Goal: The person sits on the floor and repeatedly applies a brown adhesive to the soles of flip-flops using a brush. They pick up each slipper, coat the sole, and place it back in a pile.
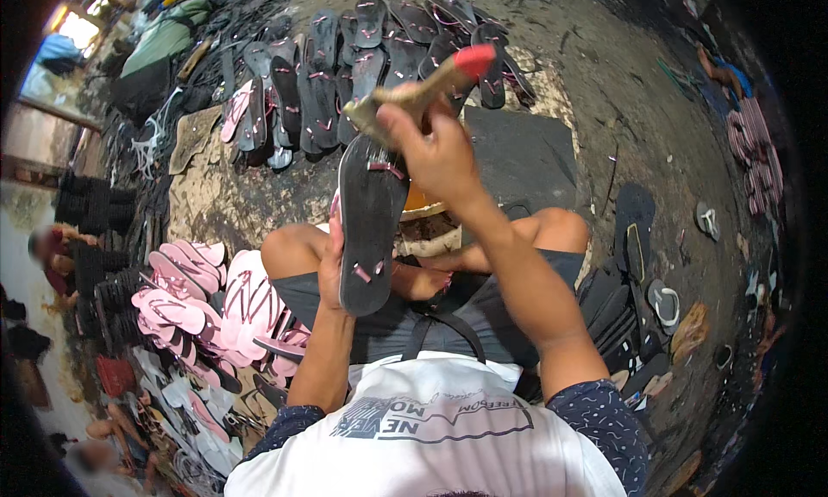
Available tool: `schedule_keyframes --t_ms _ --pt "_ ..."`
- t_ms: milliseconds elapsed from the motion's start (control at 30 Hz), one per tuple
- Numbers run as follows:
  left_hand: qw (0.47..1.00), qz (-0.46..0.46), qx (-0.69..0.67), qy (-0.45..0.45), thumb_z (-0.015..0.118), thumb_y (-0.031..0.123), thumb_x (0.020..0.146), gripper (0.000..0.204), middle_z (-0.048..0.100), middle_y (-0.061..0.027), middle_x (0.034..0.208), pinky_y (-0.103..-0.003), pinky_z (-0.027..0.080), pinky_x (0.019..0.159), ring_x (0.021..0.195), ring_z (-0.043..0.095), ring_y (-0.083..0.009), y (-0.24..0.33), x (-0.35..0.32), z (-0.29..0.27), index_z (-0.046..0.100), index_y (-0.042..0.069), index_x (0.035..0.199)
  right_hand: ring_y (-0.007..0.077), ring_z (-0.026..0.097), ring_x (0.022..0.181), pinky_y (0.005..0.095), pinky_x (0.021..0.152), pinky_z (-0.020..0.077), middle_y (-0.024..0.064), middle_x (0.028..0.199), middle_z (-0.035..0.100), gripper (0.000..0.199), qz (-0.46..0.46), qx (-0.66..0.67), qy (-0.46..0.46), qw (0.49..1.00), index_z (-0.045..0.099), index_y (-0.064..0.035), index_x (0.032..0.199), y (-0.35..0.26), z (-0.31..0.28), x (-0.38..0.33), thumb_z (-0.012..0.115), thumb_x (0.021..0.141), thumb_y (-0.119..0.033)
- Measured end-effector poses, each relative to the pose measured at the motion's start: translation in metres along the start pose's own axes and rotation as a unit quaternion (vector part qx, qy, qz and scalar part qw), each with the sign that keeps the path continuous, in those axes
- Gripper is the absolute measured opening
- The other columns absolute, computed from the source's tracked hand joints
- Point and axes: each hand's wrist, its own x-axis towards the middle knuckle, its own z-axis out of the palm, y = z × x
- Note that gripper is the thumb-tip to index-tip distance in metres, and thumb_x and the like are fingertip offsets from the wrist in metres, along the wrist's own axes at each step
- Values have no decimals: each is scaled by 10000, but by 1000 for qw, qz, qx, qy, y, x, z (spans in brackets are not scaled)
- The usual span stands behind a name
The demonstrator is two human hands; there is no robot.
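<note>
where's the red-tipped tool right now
In the head view, top centre: the right hand holds the tool raised above the black sandal that the left hand grips.

The left forearm is raised from the lower edge, nearly vertical, elbow bent. The left hand is held palm inward, fingers curled shut around a gripped edge. The right forearm is extended diagonally upward and inward from the lower right. The right hand is positioned above the left, wrist flexed, fingers closed in a firm grasp. Both knees are bent outward.
</note>
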Motion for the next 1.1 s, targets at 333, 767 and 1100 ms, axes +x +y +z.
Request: schedule_keyframes --t_ms 333,767,1100 --pt "997 -7 -67 -45 402 494 1069 539 653 -155 1222 -449 611 781 950 700 -260 7 -6 -5 503 91 1412 151 656 1005 307 881 529 64 1095 701 251 36 50 2 998 654 -10 1163 26 -30 0 669 988 -190" --pt "994 57 -91 15 510 555 1014 544 705 -128 988 -379 600 689 789 700 -223 26 60 13 624 54 1190 235 649 972 378 828 484 113 1087 700 250 2 30 -176 984 702 -59 1126 -25 -2 -127 754 904 -159" --pt "991 35 -121 -39 486 546 1026 522 698 -106 1096 -413 570 915 1001 691 -229 -16 55 21 607 97 1262 292 589 858 414 772 404 95 962 664 229 -197 -142 -167 956 721 -109 1073 22 10 -69 731 887 -243"
